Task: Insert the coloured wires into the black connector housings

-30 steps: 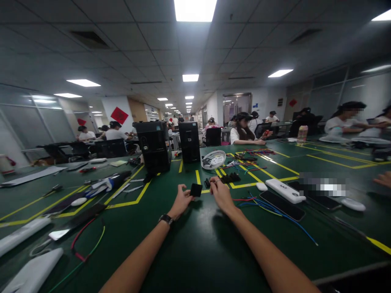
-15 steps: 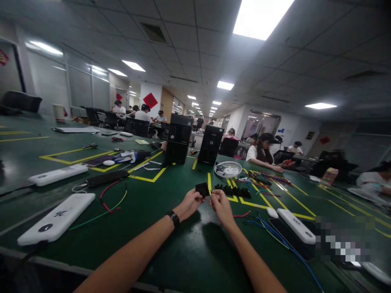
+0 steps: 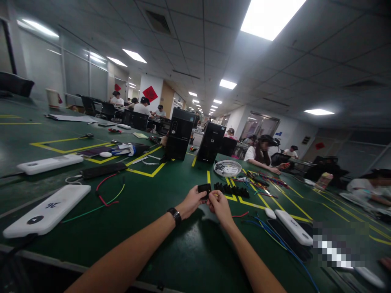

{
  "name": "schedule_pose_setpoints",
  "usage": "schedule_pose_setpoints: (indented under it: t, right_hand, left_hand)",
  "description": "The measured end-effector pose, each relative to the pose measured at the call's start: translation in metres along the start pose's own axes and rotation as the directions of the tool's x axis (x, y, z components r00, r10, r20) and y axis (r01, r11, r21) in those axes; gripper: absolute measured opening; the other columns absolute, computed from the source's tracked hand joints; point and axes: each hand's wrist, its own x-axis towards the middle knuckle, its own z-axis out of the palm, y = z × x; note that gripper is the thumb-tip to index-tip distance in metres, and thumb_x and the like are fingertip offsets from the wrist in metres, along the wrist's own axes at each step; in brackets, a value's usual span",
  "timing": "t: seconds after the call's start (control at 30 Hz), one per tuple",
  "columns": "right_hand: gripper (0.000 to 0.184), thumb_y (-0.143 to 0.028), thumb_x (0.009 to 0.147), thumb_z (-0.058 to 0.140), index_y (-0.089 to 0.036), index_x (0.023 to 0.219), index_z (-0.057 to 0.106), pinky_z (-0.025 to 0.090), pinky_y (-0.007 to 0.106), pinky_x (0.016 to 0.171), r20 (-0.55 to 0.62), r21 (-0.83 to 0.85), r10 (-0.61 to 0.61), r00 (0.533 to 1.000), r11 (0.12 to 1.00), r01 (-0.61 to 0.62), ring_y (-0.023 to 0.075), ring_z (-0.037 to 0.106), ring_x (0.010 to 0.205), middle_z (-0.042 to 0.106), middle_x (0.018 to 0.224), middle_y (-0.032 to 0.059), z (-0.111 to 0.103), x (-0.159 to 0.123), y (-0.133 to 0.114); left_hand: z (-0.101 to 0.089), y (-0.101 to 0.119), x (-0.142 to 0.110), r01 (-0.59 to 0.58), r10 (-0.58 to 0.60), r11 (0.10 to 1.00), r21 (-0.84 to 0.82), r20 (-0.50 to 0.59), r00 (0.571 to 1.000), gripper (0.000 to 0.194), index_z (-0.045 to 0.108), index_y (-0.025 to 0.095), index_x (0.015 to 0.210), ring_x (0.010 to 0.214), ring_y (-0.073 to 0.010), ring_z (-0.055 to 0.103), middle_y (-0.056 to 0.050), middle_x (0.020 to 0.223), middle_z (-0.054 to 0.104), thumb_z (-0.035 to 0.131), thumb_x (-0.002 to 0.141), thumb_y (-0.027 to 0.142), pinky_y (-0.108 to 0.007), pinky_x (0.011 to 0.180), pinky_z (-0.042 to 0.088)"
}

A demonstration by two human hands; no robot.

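My left hand [image 3: 191, 202] is closed around a small black block-shaped part [image 3: 204, 187], held just above the green table. Against the right side of that part, my right hand [image 3: 220, 206] is in a pinch; whatever lies between its fingertips is too small to make out. Just beyond my right hand is a row of black pieces [image 3: 232, 190]. A short red wire [image 3: 240, 215] lies beside my right wrist.
Two black computer towers [image 3: 179, 136] stand ahead, near a round white basket [image 3: 227, 168]. Loose coloured wires [image 3: 259, 183] spread to the right. Blue wires [image 3: 275, 234] and a white power bank [image 3: 293, 228] lie nearer; another white power bank [image 3: 49, 209] is left. A person [image 3: 264, 154] sits across.
My right hand has come in to the left, so its fingertips now meet the black part. The part has tilted slightly in my left hand. The camera view has shifted a little.
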Motion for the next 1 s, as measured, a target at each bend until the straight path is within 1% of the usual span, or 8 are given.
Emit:
schedule_pose_setpoints:
  t: [0.1, 0.2, 0.3, 0.4, 0.5, 0.67, 0.87, 1.0]
  right_hand:
    - [0.03, -0.046, 0.078, 0.058, -0.021, 0.082, 0.042, 0.022, 0.017, 0.031, -0.029, -0.025, 0.011, 1.0, 1.0, -0.011, 0.0054, 0.036, 0.033, 0.052, 0.054, -0.0072, -0.0008, -0.0001, -0.0006]
    - [0.031, -0.047, 0.078, 0.058, -0.02, 0.082, 0.042, 0.023, 0.017, 0.031, -0.037, -0.049, 0.003, 0.999, 0.999, -0.005, 0.0057, 0.038, 0.033, 0.053, 0.054, -0.0068, -0.0015, 0.0002, -0.0011]
    - [0.032, -0.047, 0.077, 0.058, -0.02, 0.082, 0.042, 0.024, 0.017, 0.031, -0.031, -0.063, 0.001, 1.0, 0.998, -0.003, 0.0056, 0.038, 0.033, 0.053, 0.054, -0.0069, -0.002, 0.0004, -0.0013]
    - [0.032, -0.048, 0.077, 0.058, -0.02, 0.081, 0.043, 0.024, 0.017, 0.031, -0.027, -0.079, 0.008, 1.0, 0.997, -0.01, 0.0058, 0.038, 0.032, 0.053, 0.053, -0.0066, -0.0022, 0.0004, -0.0004]
    - [0.032, -0.048, 0.076, 0.058, -0.02, 0.082, 0.043, 0.023, 0.017, 0.031, -0.039, -0.076, 0.035, 0.999, 0.996, -0.038, 0.0057, 0.037, 0.031, 0.053, 0.052, -0.0069, -0.0026, 0.0006, 0.0019]
    - [0.034, -0.049, 0.074, 0.06, -0.02, 0.08, 0.043, 0.022, 0.017, 0.03, -0.036, -0.06, 0.054, 0.998, 0.997, -0.056, 0.0057, 0.036, 0.03, 0.054, 0.049, -0.0067, -0.003, 0.002, 0.004]
    - [0.035, -0.05, 0.072, 0.061, -0.021, 0.079, 0.042, 0.021, 0.016, 0.029, 0.001, -0.029, 0.069, 0.998, 0.997, -0.069, 0.0049, 0.034, 0.028, 0.056, 0.051, -0.0063, -0.0038, 0.0017, 0.0033]
    - [0.037, -0.051, 0.071, 0.062, -0.021, 0.077, 0.041, 0.02, 0.016, 0.03, 0.018, -0.013, 0.077, 0.997, 0.997, -0.076, 0.0048, 0.035, 0.029, 0.056, 0.052, -0.0062, -0.0052, 0.0008, 0.0027]
  left_hand:
    - [0.0001, 0.0006, -0.0019, -0.002, 0.002, 0.999, 0.038, -0.009, 1.0, 0.029, 0.048, 0.014, 0.096, 0.056, -0.011, 0.06, -0.005, 0.083, 0.062, 0.066, 0.074, 0.016, -0.03, 0.061, 0.05]
    - [0.0004, 0.0024, -0.0042, -0.019, 0.02, 0.997, 0.078, -0.009, 1.0, 0.037, 0.046, 0.017, 0.106, 0.058, -0.0103, 0.06, -0.004, 0.085, 0.062, 0.066, 0.075, 0.019, -0.029, 0.062, 0.05]
    - [0.0009, 0.0047, -0.0065, -0.058, 0.058, 0.98, 0.192, 0.002, 0.998, 0.04, 0.048, 0.018, 0.11, 0.065, -0.0114, 0.06, -0.005, 0.091, 0.061, 0.066, 0.075, 0.021, -0.027, 0.062, 0.05]
    - [0.0005, 0.0055, -0.0073, -0.101, 0.11, 0.945, 0.313, -0.012, 0.994, 0.036, 0.05, 0.017, 0.106, 0.075, -0.0134, 0.06, -0.006, 0.096, 0.061, 0.066, 0.074, 0.02, -0.023, 0.06, 0.048]
    - [0.0001, 0.0046, -0.0073, -0.099, 0.108, 0.944, 0.314, -0.013, 0.994, 0.036, 0.047, 0.017, 0.104, 0.071, -0.012, 0.059, -0.006, 0.096, 0.06, 0.066, 0.074, 0.02, -0.023, 0.059, 0.048]
    - [0.0012, 0.0036, -0.0089, -0.068, 0.06, 0.962, 0.266, 0.04, 0.997, 0.037, 0.043, 0.017, 0.105, 0.064, -0.0102, 0.058, -0.007, 0.099, 0.061, 0.065, 0.075, 0.024, -0.026, 0.061, 0.049]
    - [-0.0028, 0.0025, -0.0077, -0.154, 0.122, 0.904, 0.4, 0.105, 0.987, 0.043, 0.047, 0.017, 0.117, 0.076, -0.014, 0.06, -0.013, 0.117, 0.057, 0.063, 0.078, 0.027, -0.028, 0.065, 0.05]
    - [-0.006, 0.0029, -0.006, -0.184, 0.134, 0.869, 0.46, 0.14, 0.981, 0.044, 0.05, 0.015, 0.12, 0.084, -0.0169, 0.061, -0.013, 0.118, 0.058, 0.062, 0.079, 0.024, -0.032, 0.074, 0.05]
